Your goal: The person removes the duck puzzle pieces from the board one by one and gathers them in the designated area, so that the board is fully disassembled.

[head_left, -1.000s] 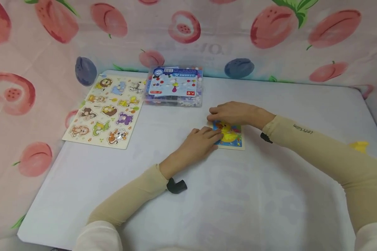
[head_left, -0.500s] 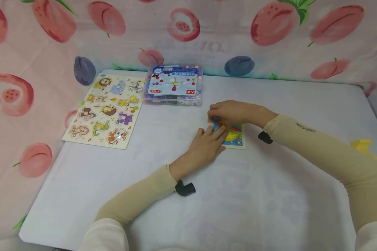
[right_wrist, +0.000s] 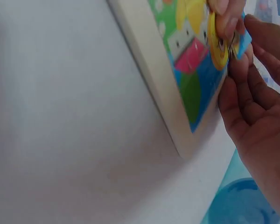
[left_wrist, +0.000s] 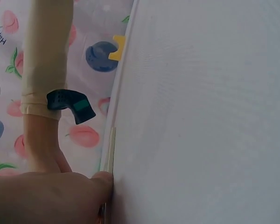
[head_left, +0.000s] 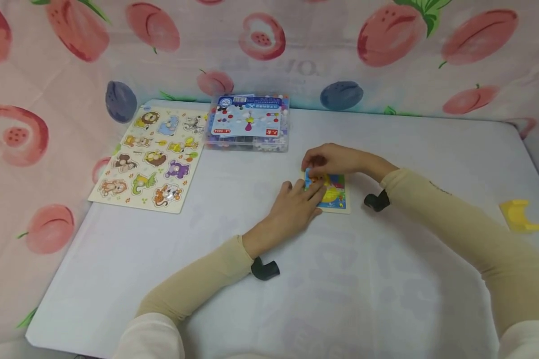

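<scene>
My right hand [head_left: 336, 158] pinches a blue puzzle piece [right_wrist: 244, 42] at the far left corner of the duck puzzle [head_left: 339, 199], which lies beneath my grip, as my left hand [head_left: 292, 212] presses it just beside, fingers extended; an animal board [head_left: 161, 172] sits well to their left.

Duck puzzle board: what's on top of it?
The left hand rests on the yellow duck; the right hand pinches a blue piece at the edge of the board. What's beneath the hands is covered.
</scene>
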Available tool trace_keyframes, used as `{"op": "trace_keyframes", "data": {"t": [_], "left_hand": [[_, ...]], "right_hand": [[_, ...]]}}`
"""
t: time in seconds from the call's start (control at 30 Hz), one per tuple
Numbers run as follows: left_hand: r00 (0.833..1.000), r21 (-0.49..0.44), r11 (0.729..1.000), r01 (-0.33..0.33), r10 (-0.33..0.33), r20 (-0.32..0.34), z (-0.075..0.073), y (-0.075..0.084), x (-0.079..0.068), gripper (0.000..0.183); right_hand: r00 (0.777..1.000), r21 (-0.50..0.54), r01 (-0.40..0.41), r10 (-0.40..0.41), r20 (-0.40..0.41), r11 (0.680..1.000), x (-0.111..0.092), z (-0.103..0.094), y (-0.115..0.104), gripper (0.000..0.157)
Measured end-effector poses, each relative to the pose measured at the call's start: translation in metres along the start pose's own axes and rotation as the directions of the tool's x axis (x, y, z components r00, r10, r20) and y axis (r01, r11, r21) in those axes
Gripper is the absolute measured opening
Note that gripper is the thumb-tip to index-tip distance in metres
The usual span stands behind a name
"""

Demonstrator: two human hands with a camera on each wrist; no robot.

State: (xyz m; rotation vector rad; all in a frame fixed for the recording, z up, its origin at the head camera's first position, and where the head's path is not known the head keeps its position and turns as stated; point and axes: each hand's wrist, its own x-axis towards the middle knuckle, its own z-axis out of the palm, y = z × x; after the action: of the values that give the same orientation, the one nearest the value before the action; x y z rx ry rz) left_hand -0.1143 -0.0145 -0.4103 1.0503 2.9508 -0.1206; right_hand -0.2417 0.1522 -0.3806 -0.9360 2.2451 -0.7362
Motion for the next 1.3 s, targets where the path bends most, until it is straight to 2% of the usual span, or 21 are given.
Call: {"op": "trace_keyframes", "data": {"t": [0.33,0.57,0.7,1.03,1.13,1.3], "left_hand": [[1.0,-0.049,0.999,-0.012,0.012,0.0,0.0,-0.003,-0.002,0.056],[1.0,-0.054,0.999,-0.005,0.005,-0.007,-0.001,-0.002,-0.003,0.055],[1.0,-0.059,0.998,-0.004,0.003,-0.015,0.001,-0.002,-0.002,0.055],[1.0,-0.071,0.997,0.002,-0.002,0.005,0.001,-0.002,-0.002,0.056],[1.0,-0.082,0.997,0.004,-0.003,0.014,0.0,-0.002,-0.001,0.056],[1.0,-0.086,0.996,0.001,-0.001,0.001,0.002,-0.004,-0.002,0.056]], "right_hand": [[0.996,0.172,0.023,-0.008,-0.086,0.985,-0.006,0.011,0.007,0.016],[0.981,0.202,0.016,0.024,-0.194,0.979,-0.01,0.017,0.01,0.014],[0.965,0.26,0.005,0.064,-0.255,0.966,-0.018,0.016,0.016,0.013],[0.945,0.279,0.019,0.074,-0.317,0.96,-0.039,0.012,0.042,0.018],[0.94,0.282,-0.01,0.105,-0.324,0.959,-0.048,0.011,0.048,0.019],[0.923,0.263,-0.111,0.198,-0.33,0.958,-0.065,0.01,0.056,0.02]]}}
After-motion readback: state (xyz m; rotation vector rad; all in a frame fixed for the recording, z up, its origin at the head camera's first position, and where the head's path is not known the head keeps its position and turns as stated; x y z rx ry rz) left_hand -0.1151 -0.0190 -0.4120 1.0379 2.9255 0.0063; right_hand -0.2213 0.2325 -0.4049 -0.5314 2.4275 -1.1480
